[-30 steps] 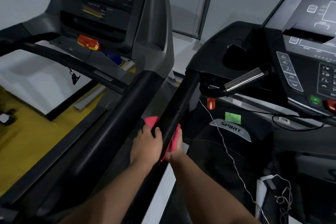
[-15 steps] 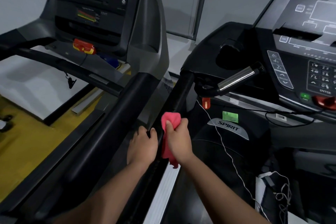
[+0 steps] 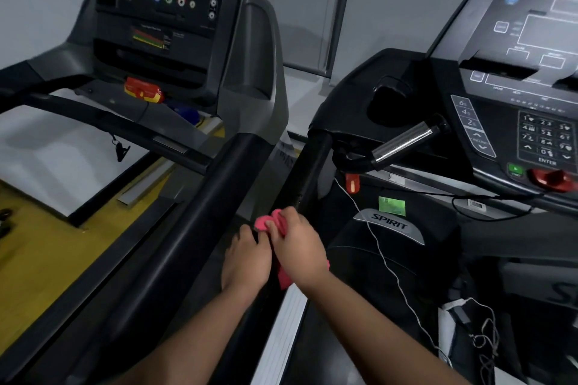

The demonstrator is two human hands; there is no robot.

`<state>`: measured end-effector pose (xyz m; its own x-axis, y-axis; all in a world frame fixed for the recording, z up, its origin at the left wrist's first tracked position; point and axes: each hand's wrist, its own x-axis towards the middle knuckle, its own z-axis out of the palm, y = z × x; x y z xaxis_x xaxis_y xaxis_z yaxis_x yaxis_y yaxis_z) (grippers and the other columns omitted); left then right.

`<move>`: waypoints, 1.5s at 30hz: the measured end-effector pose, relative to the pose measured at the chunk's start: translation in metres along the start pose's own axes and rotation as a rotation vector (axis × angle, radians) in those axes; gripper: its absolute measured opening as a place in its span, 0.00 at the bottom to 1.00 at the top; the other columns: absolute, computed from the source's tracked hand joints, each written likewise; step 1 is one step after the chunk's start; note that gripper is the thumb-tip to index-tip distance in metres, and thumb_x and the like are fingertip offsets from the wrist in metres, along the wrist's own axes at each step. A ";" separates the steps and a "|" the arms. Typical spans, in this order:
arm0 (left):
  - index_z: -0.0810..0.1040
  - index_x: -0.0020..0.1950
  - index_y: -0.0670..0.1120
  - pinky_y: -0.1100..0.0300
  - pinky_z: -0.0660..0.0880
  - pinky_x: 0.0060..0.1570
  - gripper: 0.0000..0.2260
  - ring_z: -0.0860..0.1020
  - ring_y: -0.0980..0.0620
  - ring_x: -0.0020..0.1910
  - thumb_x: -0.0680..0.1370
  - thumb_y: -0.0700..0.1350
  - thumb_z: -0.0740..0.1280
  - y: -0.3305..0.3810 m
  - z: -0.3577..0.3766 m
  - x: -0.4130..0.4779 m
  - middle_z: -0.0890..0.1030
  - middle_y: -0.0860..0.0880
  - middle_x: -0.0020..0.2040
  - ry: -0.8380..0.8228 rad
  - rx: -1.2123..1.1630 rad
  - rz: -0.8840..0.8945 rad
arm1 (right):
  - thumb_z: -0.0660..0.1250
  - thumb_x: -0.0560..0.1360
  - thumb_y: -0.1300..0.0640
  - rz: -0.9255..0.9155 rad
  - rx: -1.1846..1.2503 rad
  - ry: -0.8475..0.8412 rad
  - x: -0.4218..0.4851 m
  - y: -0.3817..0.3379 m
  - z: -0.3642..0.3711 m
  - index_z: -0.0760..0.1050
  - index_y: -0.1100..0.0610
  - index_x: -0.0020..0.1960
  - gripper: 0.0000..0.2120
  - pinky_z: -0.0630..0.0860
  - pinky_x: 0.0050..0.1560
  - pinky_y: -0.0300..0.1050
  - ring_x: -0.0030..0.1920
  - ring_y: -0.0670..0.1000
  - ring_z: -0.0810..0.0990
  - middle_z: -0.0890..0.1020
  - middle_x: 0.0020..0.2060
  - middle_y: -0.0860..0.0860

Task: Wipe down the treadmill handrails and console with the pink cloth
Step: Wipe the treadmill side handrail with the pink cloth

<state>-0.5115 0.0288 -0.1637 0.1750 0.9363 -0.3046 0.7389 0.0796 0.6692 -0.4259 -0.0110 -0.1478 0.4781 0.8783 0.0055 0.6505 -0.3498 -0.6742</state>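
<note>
— Since the pink cloth [image 3: 271, 223] is bunched under the right hand [image 3: 300, 248], how would you say it handles?
— Soft and light, by the look of it. It folds into lobes above the knuckles and a flap hangs below the palm. It should mould to a round bar. Loose ends could slip out, so I'd keep a thick wad in the palm.
— And the hold?
— Right fingers are curled round the wad, pressing it to the black handrail [image 3: 308, 172] toward its near end. The left hand [image 3: 247, 259] sits just beside, touching the right, with its fingers curled over the same rail, apparently steadying.
— How will the rail take it?
— It's stiff, fixed and smooth-looking, so the cloth should glide. Wrapping it round the bar would reach the underside.
— What lies beyond?
— At the rail's far end a chrome pulse grip [image 3: 403, 142] juts out, then the console [image 3: 531, 87] with its keypad, not yet reached. A red safety key [image 3: 352, 183] and a white cord [image 3: 380, 247] hang close to the rail and could catch. Another treadmill [image 3: 203, 212] stands alongside on the left.
</note>
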 end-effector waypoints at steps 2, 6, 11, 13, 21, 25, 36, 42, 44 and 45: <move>0.70 0.62 0.43 0.50 0.67 0.57 0.17 0.71 0.42 0.61 0.81 0.52 0.51 0.000 -0.001 0.001 0.74 0.42 0.62 -0.008 -0.019 -0.001 | 0.60 0.79 0.48 0.054 0.041 0.040 0.014 0.000 -0.003 0.70 0.55 0.60 0.13 0.75 0.46 0.47 0.52 0.56 0.78 0.77 0.55 0.54; 0.70 0.62 0.43 0.51 0.66 0.57 0.17 0.71 0.42 0.61 0.82 0.52 0.51 -0.001 0.000 0.001 0.73 0.42 0.63 -0.014 -0.033 0.002 | 0.60 0.79 0.48 0.088 0.096 0.072 0.009 0.001 0.003 0.69 0.54 0.63 0.15 0.73 0.47 0.45 0.53 0.54 0.78 0.77 0.56 0.53; 0.71 0.61 0.42 0.50 0.67 0.56 0.16 0.72 0.41 0.60 0.82 0.49 0.50 -0.002 0.000 -0.001 0.74 0.41 0.61 0.009 -0.032 0.016 | 0.61 0.79 0.48 0.069 0.114 0.043 0.003 0.005 0.003 0.69 0.53 0.64 0.16 0.73 0.49 0.45 0.54 0.54 0.78 0.77 0.57 0.52; 0.71 0.60 0.41 0.52 0.66 0.55 0.16 0.72 0.40 0.59 0.82 0.48 0.50 -0.002 0.000 0.000 0.74 0.40 0.61 0.013 -0.046 0.023 | 0.60 0.79 0.48 0.113 0.081 0.081 0.018 0.001 -0.001 0.69 0.54 0.65 0.17 0.74 0.50 0.46 0.56 0.55 0.77 0.77 0.59 0.53; 0.74 0.44 0.44 0.54 0.70 0.44 0.08 0.76 0.44 0.45 0.78 0.42 0.56 -0.013 0.003 0.014 0.79 0.43 0.47 0.044 -0.298 -0.074 | 0.56 0.81 0.48 -0.052 -0.188 -0.104 -0.010 -0.013 0.000 0.69 0.55 0.66 0.17 0.74 0.48 0.48 0.54 0.58 0.78 0.74 0.59 0.54; 0.75 0.45 0.42 0.54 0.69 0.43 0.09 0.77 0.43 0.45 0.77 0.38 0.55 -0.017 0.000 0.009 0.79 0.42 0.45 0.065 -0.405 -0.108 | 0.59 0.77 0.64 -0.043 -0.512 -0.134 0.027 -0.036 -0.004 0.69 0.64 0.62 0.14 0.75 0.48 0.49 0.56 0.59 0.78 0.75 0.59 0.60; 0.76 0.46 0.42 0.54 0.73 0.46 0.10 0.77 0.45 0.45 0.77 0.38 0.56 -0.019 -0.008 0.001 0.80 0.43 0.45 0.098 -0.661 -0.156 | 0.59 0.77 0.68 -0.028 -0.626 -0.157 0.026 -0.047 0.006 0.68 0.67 0.64 0.16 0.77 0.48 0.47 0.56 0.58 0.78 0.72 0.59 0.61; 0.76 0.49 0.44 0.61 0.69 0.38 0.10 0.75 0.53 0.41 0.80 0.38 0.55 -0.014 -0.012 -0.004 0.78 0.48 0.44 0.146 -0.787 -0.125 | 0.60 0.77 0.64 -0.050 -0.653 -0.194 0.019 -0.051 0.005 0.72 0.63 0.61 0.13 0.75 0.49 0.50 0.56 0.60 0.78 0.74 0.58 0.59; 0.77 0.50 0.45 0.60 0.69 0.40 0.09 0.76 0.51 0.44 0.79 0.40 0.57 -0.016 -0.011 -0.002 0.79 0.47 0.46 0.127 -0.789 -0.148 | 0.60 0.77 0.65 -0.015 -0.710 -0.162 0.040 -0.053 0.004 0.74 0.63 0.61 0.13 0.75 0.49 0.50 0.56 0.59 0.78 0.75 0.58 0.59; 0.77 0.50 0.45 0.60 0.70 0.42 0.09 0.76 0.51 0.45 0.79 0.40 0.57 -0.017 -0.011 -0.002 0.79 0.47 0.47 0.119 -0.791 -0.155 | 0.61 0.77 0.65 0.007 -0.727 -0.147 0.048 -0.054 0.004 0.74 0.62 0.61 0.13 0.74 0.47 0.49 0.56 0.59 0.79 0.75 0.58 0.58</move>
<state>-0.5313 0.0292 -0.1669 0.0052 0.9212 -0.3891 0.0634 0.3880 0.9195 -0.4402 0.0514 -0.1139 0.4331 0.8919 -0.1301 0.8986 -0.4385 -0.0149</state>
